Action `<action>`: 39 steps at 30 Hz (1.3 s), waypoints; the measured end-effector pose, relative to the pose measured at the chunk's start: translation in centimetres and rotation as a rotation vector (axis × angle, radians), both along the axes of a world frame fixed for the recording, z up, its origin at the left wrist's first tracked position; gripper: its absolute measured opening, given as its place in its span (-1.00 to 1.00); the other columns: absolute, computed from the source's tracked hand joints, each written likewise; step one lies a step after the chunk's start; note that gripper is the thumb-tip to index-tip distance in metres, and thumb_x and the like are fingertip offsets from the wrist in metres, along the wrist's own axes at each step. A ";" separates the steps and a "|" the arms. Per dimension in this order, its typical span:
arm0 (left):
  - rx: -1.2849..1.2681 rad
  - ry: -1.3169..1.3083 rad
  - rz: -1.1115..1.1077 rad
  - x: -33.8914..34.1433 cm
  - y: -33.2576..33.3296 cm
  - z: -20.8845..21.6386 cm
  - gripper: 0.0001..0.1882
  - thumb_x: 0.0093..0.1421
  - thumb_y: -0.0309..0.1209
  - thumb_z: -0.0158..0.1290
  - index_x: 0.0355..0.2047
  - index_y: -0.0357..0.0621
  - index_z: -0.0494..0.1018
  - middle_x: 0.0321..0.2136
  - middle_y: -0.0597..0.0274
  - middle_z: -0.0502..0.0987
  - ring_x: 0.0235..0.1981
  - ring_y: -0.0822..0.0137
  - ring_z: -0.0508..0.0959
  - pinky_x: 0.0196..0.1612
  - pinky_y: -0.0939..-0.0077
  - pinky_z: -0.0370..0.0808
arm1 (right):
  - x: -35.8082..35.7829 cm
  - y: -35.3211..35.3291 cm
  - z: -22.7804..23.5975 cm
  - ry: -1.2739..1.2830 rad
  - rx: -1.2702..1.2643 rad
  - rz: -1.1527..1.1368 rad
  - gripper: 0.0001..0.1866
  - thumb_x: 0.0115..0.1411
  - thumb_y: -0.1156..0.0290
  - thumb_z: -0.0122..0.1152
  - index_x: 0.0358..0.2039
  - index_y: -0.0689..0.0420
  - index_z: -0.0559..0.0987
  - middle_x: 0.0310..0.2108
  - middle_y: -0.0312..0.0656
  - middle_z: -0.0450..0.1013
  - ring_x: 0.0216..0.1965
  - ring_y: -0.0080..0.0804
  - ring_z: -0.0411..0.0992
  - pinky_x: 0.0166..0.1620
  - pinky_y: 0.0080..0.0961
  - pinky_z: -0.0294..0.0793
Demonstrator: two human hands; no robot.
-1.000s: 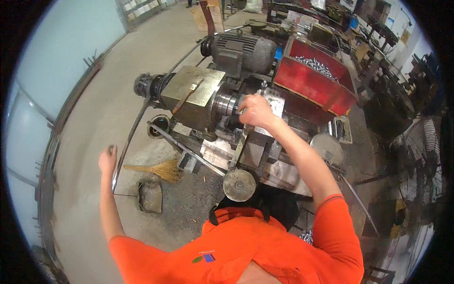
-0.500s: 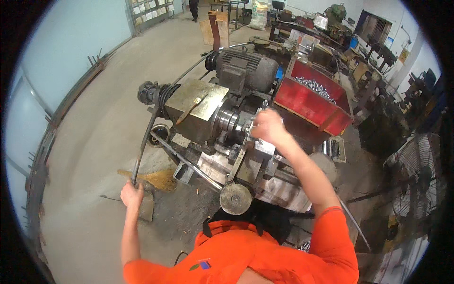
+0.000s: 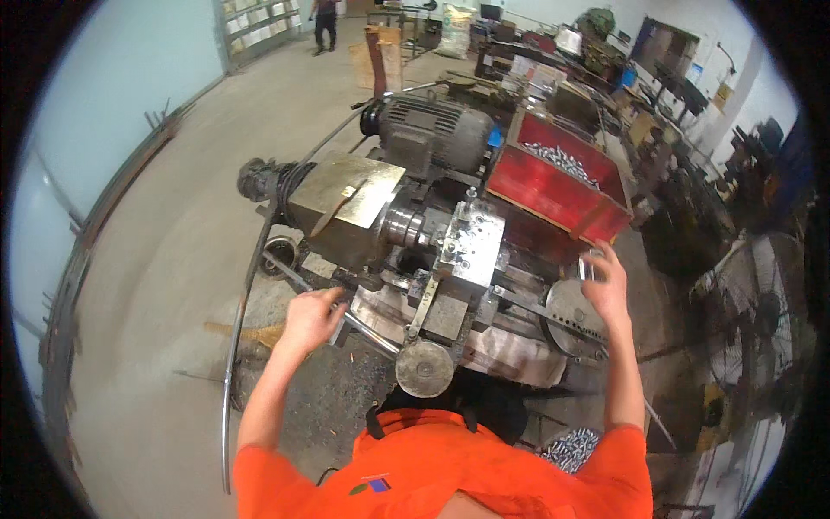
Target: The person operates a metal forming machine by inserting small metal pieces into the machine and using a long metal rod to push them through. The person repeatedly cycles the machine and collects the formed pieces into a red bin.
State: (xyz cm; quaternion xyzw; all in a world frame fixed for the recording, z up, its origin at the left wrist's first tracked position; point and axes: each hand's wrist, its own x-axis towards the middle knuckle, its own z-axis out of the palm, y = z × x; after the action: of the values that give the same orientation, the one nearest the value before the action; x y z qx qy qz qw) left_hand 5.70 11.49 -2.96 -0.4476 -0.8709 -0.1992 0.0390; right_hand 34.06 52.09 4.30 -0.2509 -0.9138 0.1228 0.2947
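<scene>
My left hand is over the bright metal lever bar at the front left of a lathe-like machine. Its thumb and index finger point forward and stand apart; whether they touch the bar I cannot tell. My right hand hovers right of the machine, its fingers curved and parted, near a small tray of metal parts partly hidden behind it. Between my hands lies the steel tool block, beside the round chuck. A long thin rod slants down at the left, away from both hands.
A red bin of small shiny metal pieces stands behind the machine. The motor and headstock cover lie further back. Many small metal pieces sit low by my right side. A large fan stands right; a person is far off.
My left hand has let go of the long rod and moved right to the lever bar. My right hand has left the tool block and moved right. The far person shows more fully.
</scene>
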 end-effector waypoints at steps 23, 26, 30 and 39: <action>-0.034 -0.169 0.155 -3.6 4.8 -10.3 -0.69 0.09 -0.21 0.05 -0.29 -0.17 0.54 -0.41 0.02 0.57 -0.36 0.16 0.57 -0.26 0.35 0.45 | 30.7 -7.2 -29.8 -0.674 -0.499 -0.672 -0.80 -0.16 0.40 0.13 -0.52 0.26 0.54 -0.36 0.11 0.47 -0.30 0.05 0.45 -0.23 -0.14 0.45; -0.137 -0.138 0.253 -1.1 6.4 -7.8 -0.74 0.05 -0.23 0.00 -0.34 -0.09 0.54 -0.39 0.07 0.57 -0.31 0.05 0.55 -0.24 0.25 0.44 | 33.0 -6.7 -34.3 -0.698 -0.277 -0.539 -0.70 -0.15 0.28 0.21 -0.47 0.28 0.54 -0.35 0.13 0.46 -0.28 0.03 0.45 -0.19 -0.16 0.45; -0.093 -0.118 0.239 -1.4 6.6 -9.1 -0.74 0.02 -0.19 -0.02 -0.39 -0.01 0.56 -0.46 0.01 0.55 -0.35 0.00 0.54 -0.27 0.17 0.44 | 33.9 -5.5 -35.1 -0.826 -0.276 -0.520 -0.57 -0.20 0.14 0.26 -0.41 0.25 0.57 -0.30 0.12 0.47 -0.25 0.01 0.44 -0.13 -0.18 0.43; -0.019 -0.210 0.143 -1.2 5.7 -7.7 -0.73 0.02 -0.18 0.01 -0.38 -0.04 0.56 -0.52 0.04 0.55 -0.41 0.05 0.56 -0.30 0.23 0.47 | 33.7 -5.7 -32.9 -0.565 -0.247 -0.583 -0.78 -0.20 0.34 0.13 -0.62 0.26 0.56 -0.50 0.12 0.48 -0.41 0.06 0.48 -0.24 -0.19 0.48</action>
State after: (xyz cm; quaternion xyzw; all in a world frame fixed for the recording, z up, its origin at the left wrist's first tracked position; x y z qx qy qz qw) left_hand 4.50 17.18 -10.63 -0.3614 -0.9017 -0.2335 -0.0423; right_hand 67.73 46.36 -28.57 -0.5561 -0.8279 0.0693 0.0228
